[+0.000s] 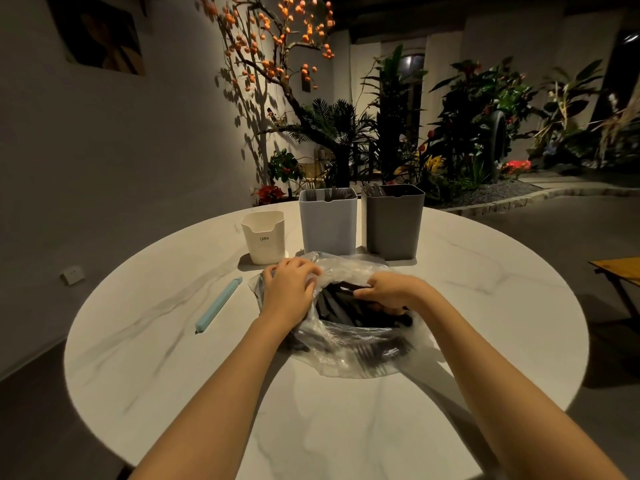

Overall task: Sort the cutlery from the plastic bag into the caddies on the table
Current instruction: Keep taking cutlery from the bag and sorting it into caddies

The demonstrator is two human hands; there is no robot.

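A clear plastic bag (349, 355) lies in the middle of the round table, full of black plastic cutlery (349, 311). My left hand (289, 285) grips the bag's upper left edge and holds it open. My right hand (388, 292) reaches into the bag's mouth, its fingers curled round black cutlery handles. Behind the bag stand three caddies: a small cream one (264, 237) on the left, a light grey one (328, 221) in the middle and a dark grey one (394, 221) on the right. Cutlery tips show above the rims of both grey caddies.
A light blue sealing clip (218, 304) lies on the white marble table (173, 341) left of the bag. Plants and a tree with orange fruit stand beyond the table. A wooden table edge (616, 268) shows at far right.
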